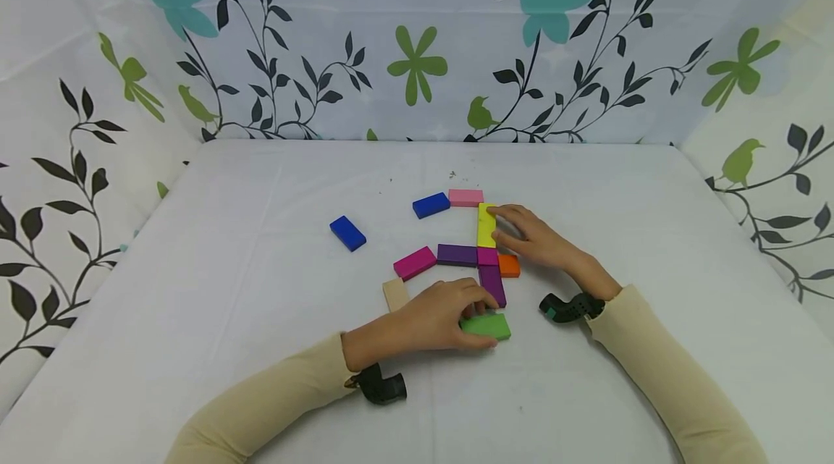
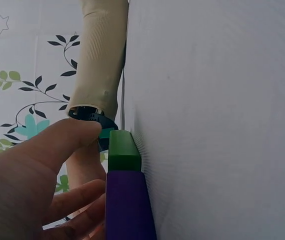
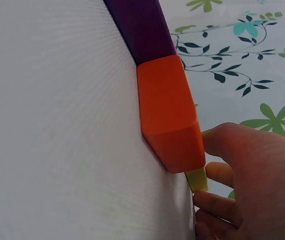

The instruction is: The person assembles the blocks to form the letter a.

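Observation:
In the head view my left hand [image 1: 438,315] grips a green block [image 1: 489,326] at the near end of a block arrangement, thumb along its near side and fingers over its far side. Just beyond lies a purple block [image 1: 492,286], which also fills the foreground of the left wrist view. My right hand [image 1: 537,236] rests thumb and fingertips against the right side of a yellow block [image 1: 486,226]. An orange block [image 1: 509,266] sits below that hand and looms large in the right wrist view, partly covering the yellow one. A small magenta face [image 1: 487,256] joins yellow and purple.
Left of the column are a dark purple block [image 1: 457,255], a magenta block [image 1: 415,263] and a beige block [image 1: 395,294], partly behind my left hand. Farther back lie a pink block [image 1: 465,197], a blue block [image 1: 431,205] and another blue block [image 1: 347,233]. White cloth [image 1: 274,247] covers the table.

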### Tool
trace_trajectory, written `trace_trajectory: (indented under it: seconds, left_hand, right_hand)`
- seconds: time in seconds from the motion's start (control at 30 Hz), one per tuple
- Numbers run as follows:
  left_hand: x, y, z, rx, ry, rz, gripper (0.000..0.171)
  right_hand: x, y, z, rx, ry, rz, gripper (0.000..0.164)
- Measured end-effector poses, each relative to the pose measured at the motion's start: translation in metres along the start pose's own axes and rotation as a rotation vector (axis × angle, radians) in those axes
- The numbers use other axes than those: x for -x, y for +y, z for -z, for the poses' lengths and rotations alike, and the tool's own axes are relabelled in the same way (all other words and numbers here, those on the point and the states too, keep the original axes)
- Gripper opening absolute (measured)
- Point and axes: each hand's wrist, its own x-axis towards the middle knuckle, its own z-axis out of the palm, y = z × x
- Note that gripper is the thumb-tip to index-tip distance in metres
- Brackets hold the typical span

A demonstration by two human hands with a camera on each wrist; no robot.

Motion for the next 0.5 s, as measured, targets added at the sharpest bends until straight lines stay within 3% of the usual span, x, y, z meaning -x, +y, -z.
trace_trajectory:
  seconds: [0.23, 0.37, 0.5]
  left_hand:
    - [-0.006, -0.004, 0.003, 0.106, 0.082, 0.094, 0.036]
    - [-0.011, -0.008, 0.004, 0.112, 0.131, 0.110, 0.034]
    - [-0.015, -0.011, 0.005, 0.104, 0.134, 0.115, 0.033]
  right_hand:
    - [0.000, 0.002, 0.000, -0.002, 0.004, -0.005, 0.055]
    - [0.000, 0.003, 0.000, -0.005, 0.002, 0.000, 0.056]
    - [0.000, 0.002, 0.001, -0.007, -0.001, 0.006, 0.056]
